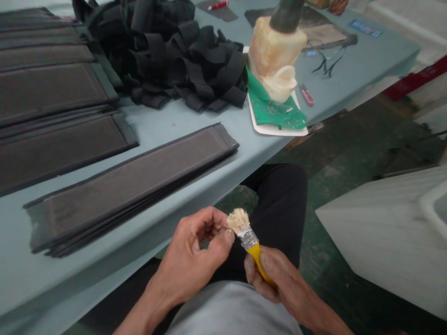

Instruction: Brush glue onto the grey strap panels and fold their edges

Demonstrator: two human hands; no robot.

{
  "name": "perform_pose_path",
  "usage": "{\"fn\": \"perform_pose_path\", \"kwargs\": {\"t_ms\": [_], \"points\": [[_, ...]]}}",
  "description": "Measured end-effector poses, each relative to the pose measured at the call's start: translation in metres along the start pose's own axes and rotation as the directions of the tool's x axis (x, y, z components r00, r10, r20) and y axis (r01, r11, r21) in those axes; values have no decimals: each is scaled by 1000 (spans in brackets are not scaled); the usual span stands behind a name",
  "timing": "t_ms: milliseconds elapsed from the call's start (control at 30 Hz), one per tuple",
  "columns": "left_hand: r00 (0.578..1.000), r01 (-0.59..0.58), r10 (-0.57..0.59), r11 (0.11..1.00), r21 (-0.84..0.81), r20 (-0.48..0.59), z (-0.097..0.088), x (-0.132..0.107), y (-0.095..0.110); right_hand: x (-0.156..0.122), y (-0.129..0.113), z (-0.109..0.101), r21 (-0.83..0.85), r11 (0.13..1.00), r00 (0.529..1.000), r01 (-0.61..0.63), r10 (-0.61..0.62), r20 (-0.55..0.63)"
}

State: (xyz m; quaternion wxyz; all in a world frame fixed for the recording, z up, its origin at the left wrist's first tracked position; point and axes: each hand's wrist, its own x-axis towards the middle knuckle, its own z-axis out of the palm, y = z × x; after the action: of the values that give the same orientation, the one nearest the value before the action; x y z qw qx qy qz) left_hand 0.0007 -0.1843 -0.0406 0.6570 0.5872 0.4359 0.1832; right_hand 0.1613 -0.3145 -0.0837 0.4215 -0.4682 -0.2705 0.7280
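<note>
Over my lap, my right hand [279,279] is wrapped round the yellow handle of a paintbrush [254,249]. Its pale, splayed bristles point up and to the left, above a smeared metal band. My left hand [199,251] is curled in a pinch, thumb and forefinger at the left side of the bristles. Whatever lies between those fingertips is too small to tell. On the table just beyond my hands lies a stack of long dark fabric strips [139,186] with flat, bordered faces.
More dark panels [52,93] lie at the left beside a heap of black straps [188,60]. A glue-crusted container [275,51] stands on a green-covered white tray [261,130]. Pink snips [307,95] and glasses [326,63] lie to its right. A pale bin [387,223] stands right.
</note>
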Motion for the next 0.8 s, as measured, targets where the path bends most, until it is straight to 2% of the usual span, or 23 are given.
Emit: {"fn": "perform_pose_path", "kwargs": {"t_ms": [200,300,367,433,500,600,700,800], "points": [[998,-44,45,998,52,-36,-2,0,-4,0,5,-4,-124,992,1000,-11,9,-16],[999,-53,53,997,63,0,-6,0,-6,-3,4,-7,-223,975,1000,-2,-4,-25],[997,-70,68,994,84,28,-8,-1,-6,-5,2,-10,-340,940,998,16,-35,-51],[990,-137,132,982,129,49,-9,-2,-5,-5,0,-13,-469,881,993,60,-100,-60],[965,-264,258,943,204,57,-7,-4,-4,-3,0,-16,-559,818,981,138,-191,-38],[886,-456,459,831,320,70,-3,-8,-2,6,5,-21,-628,731,946,267,-322,27],[836,-531,537,736,419,116,-6,-9,1,16,11,-25,-681,627,904,377,-410,123],[798,-546,587,608,577,137,-24,-11,5,21,19,-32,-703,560,861,438,-488,147]]}}
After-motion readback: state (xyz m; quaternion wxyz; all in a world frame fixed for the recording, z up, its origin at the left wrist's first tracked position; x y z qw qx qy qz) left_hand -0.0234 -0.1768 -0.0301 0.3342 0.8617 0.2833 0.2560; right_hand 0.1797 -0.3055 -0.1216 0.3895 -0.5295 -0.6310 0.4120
